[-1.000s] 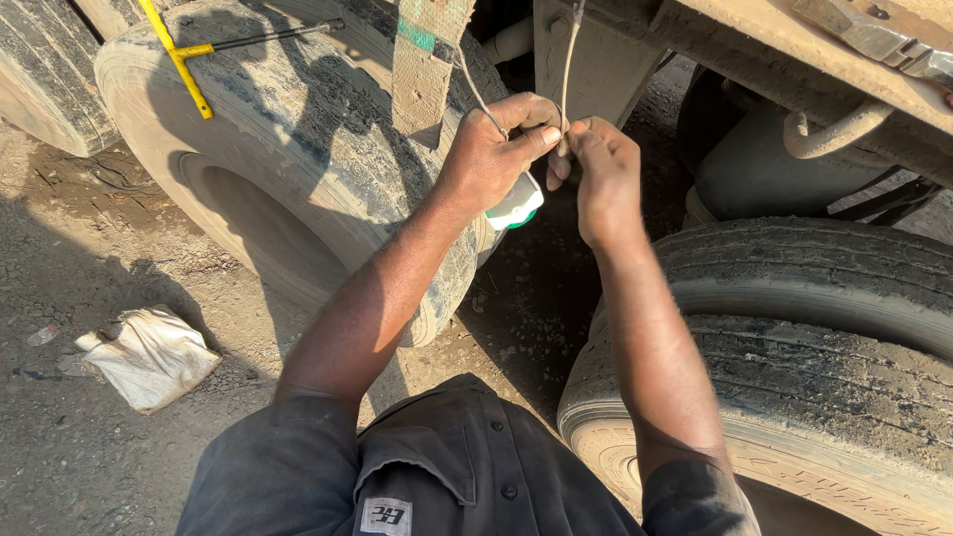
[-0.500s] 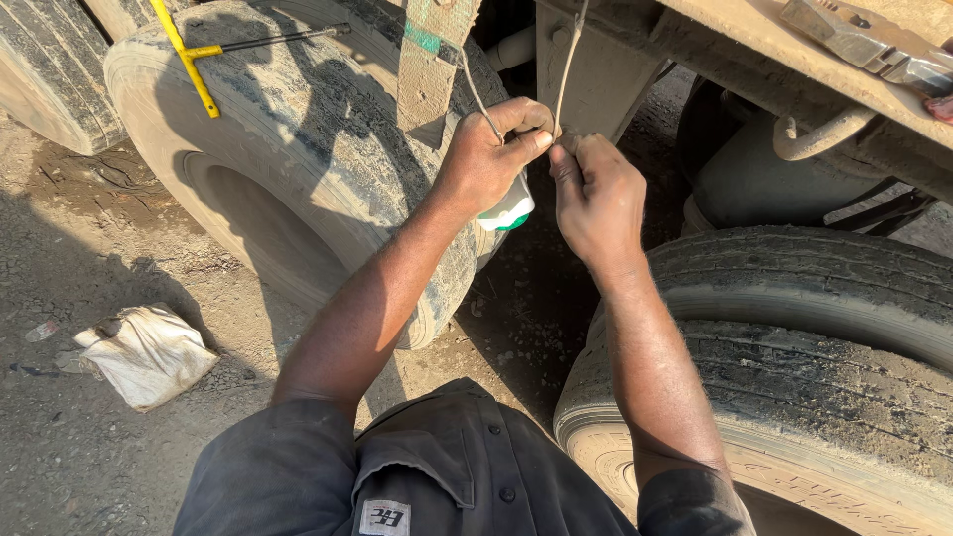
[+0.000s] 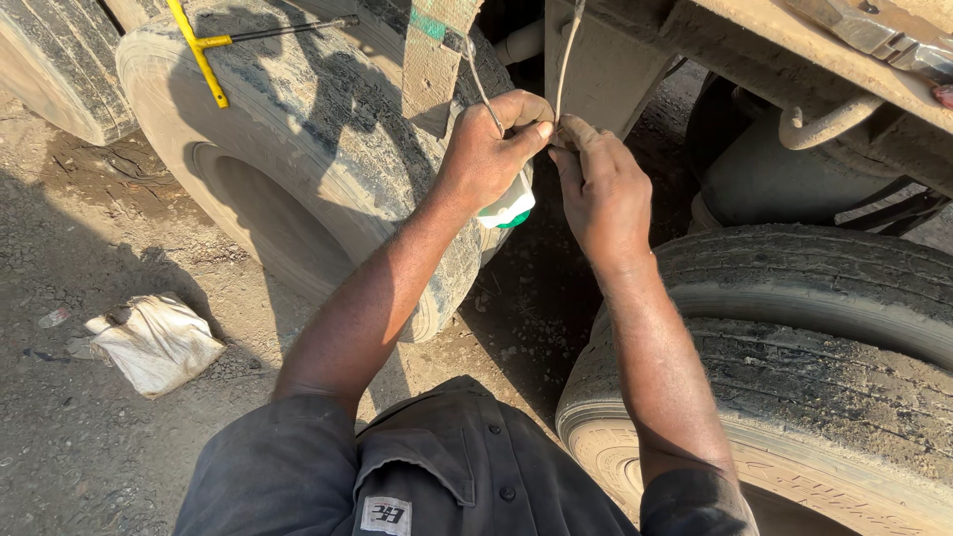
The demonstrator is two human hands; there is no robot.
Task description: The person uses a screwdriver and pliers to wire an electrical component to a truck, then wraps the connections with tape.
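Person crouches between truck tyres. Left hand closed, pinching thin wire at fingertips, white-green roll tucked under palm. Right hand pinching same wire just beside left, fingertips touching. Wire strands run up to dusty vehicle frame. Worn tyre at left, yellow wrench resting on it. Second tyre at right. Crumpled white rag on dirt ground.

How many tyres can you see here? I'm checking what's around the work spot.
3, maybe more hidden: a worn black rubber tyre leaning upper left, another tyre at the top-left corner, and one mounted tyre at right.
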